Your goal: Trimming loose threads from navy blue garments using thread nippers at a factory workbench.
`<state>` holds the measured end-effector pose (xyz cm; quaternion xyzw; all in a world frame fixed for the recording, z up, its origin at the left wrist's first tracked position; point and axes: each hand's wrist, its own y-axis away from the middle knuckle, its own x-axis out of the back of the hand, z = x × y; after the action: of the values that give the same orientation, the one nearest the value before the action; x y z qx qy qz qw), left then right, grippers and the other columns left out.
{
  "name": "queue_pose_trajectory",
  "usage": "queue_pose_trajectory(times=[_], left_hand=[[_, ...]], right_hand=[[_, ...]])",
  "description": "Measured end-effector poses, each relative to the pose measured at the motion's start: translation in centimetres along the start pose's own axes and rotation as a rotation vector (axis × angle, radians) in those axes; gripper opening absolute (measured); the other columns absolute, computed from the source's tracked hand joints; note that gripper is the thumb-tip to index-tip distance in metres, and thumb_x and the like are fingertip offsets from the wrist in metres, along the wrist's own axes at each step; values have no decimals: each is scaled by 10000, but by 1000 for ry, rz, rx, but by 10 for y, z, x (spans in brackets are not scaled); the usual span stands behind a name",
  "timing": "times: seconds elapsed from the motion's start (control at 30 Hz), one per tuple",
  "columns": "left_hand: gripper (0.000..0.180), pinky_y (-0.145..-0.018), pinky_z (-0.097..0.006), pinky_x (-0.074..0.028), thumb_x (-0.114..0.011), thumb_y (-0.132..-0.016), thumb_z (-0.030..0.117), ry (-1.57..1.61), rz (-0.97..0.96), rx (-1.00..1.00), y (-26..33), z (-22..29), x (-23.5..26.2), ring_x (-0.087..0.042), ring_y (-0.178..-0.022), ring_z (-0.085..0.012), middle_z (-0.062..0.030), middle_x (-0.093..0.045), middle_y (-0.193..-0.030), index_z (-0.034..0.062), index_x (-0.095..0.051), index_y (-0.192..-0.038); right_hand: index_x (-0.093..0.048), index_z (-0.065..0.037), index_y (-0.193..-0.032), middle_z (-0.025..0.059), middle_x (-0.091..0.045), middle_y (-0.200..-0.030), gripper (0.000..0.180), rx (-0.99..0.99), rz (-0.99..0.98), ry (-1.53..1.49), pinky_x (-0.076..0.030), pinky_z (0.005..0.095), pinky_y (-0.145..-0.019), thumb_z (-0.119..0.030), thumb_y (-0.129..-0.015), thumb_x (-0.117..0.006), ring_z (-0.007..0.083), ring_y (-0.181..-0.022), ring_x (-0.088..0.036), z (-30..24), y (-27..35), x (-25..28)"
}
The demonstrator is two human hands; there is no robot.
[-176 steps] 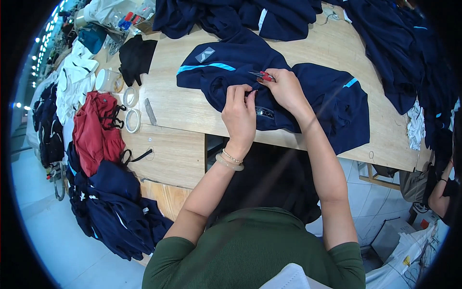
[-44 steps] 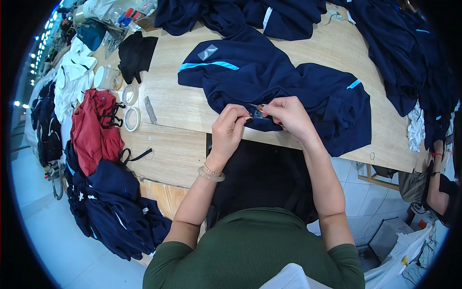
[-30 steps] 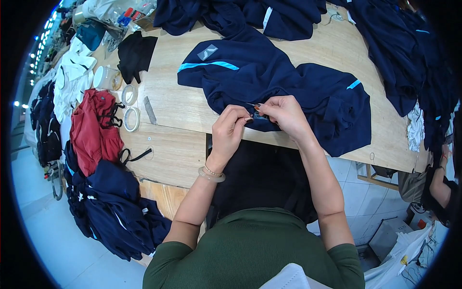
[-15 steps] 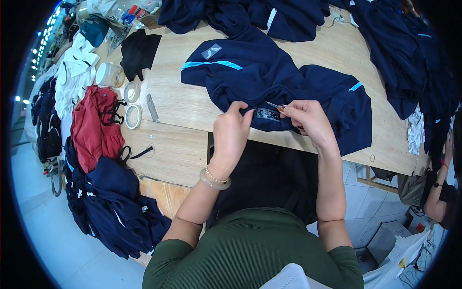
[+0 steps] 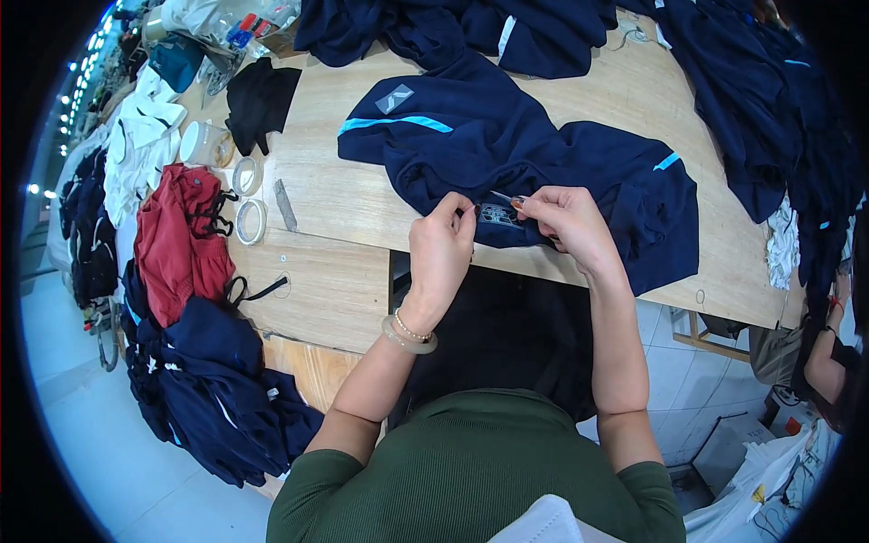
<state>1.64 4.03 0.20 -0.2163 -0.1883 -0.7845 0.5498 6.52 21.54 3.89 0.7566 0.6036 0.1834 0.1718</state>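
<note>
A navy garment [image 5: 471, 100] with light-blue stripes lies rumpled on the wooden table in front of me. Its printed label patch [image 5: 500, 215] faces up near the table's front edge, between my two hands. The thumb and forefinger of my left hand [image 5: 439, 240] are pinched together on the fabric at the left of this patch; a thread there would be too fine to make out. My right hand [image 5: 570, 226] is closed round small pointed thread snips [image 5: 509, 198]. Their metal tip points left, just above the patch, and the fingers hide most of the handle.
Two tape rolls [image 5: 251, 221] and a grey metal strip [image 5: 285, 206] lie on the wooden table [image 5: 335, 271]. Red clothing [image 5: 181, 244] and navy clothes [image 5: 217, 389] hang at the left. More navy garments [image 5: 742, 118] cover the far and right sides. Another person's arm [image 5: 826, 357] shows at right.
My left thumb and forefinger have closed from apart to a pinch at the fabric. My right hand and the snips have shifted slightly left.
</note>
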Motion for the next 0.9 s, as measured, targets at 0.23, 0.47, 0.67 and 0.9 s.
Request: queue_pose_trajectory(times=[0.23,0.47,0.67,0.9], left_hand=[[109,-452,-330,-402,-659,-852,83,11,130,45,-5,-4,-14,-545,-435,-226,-98,-533,-496,-24,-640,-865],[103,-427,-302,-393,-624,-879,83,117,84,29,-8,-2,-14,-544,-408,-162,-78,-545,-489,-13,-659,-862],[93,-400,-241,-385,-596,-889,50,240,-30,84,7,8,0,-543,-413,-90,-41,-524,-476,-14,-653,-854],[89,-404,-227,-391,-637,-883,67,40,-14,19,11,3,-2,-533,-430,-71,-22,-542,-509,-21,-648,-892]], right_hand=[[-680,-43,-774,-77,-416,-556,211,-1,-6,-28,-166,202,-427,-232,-855,-636,4,-494,-310,0,0,4],[-681,-58,-768,-83,-417,-553,204,-15,4,-14,-165,201,-430,-238,-856,-640,1,-492,-304,3,0,2],[-683,-62,-767,-88,-413,-546,202,-26,-24,1,-155,207,-430,-235,-862,-641,2,-489,-300,8,-5,-2],[-674,-41,-782,-88,-402,-537,221,-11,3,-93,-136,207,-414,-233,-880,-631,-4,-455,-269,3,-3,9]])
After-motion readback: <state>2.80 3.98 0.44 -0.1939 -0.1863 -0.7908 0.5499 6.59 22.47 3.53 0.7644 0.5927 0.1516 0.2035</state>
